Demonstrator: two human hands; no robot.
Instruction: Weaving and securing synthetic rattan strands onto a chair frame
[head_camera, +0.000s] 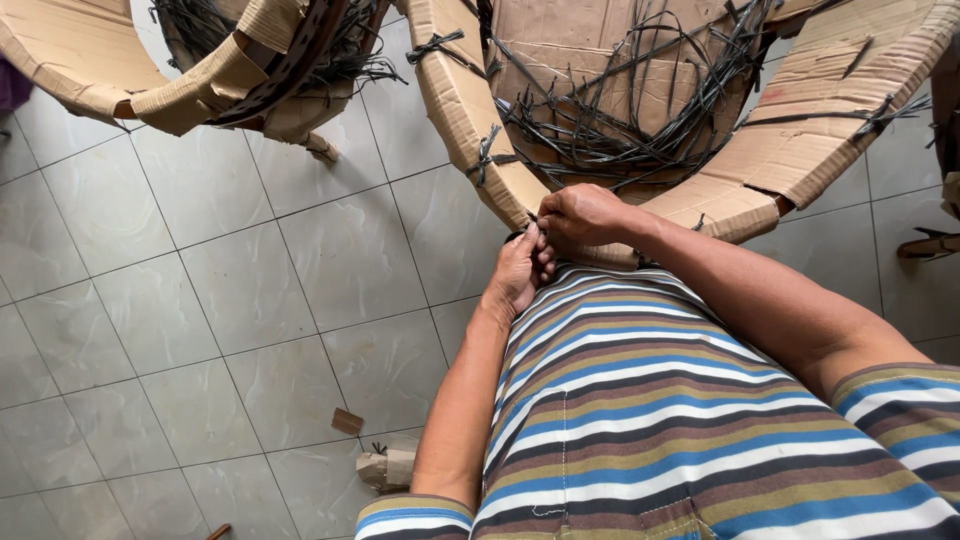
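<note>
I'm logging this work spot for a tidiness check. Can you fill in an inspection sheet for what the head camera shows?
Surface: pale tiled floor, no table.
Job's things: curved frame wrapped in cardboard, tied with dark strips; loose dark strips piled inside it.
Clutter: cardboard scraps on the floor; small flat piece beside them.
Grippers: left hand and right hand together at the frame's near edge, pinching a dark strip end.
Cables: nothing seen.
Surroundings: second cardboard-wrapped frame at upper left; striped shirt fills the foreground.
</note>
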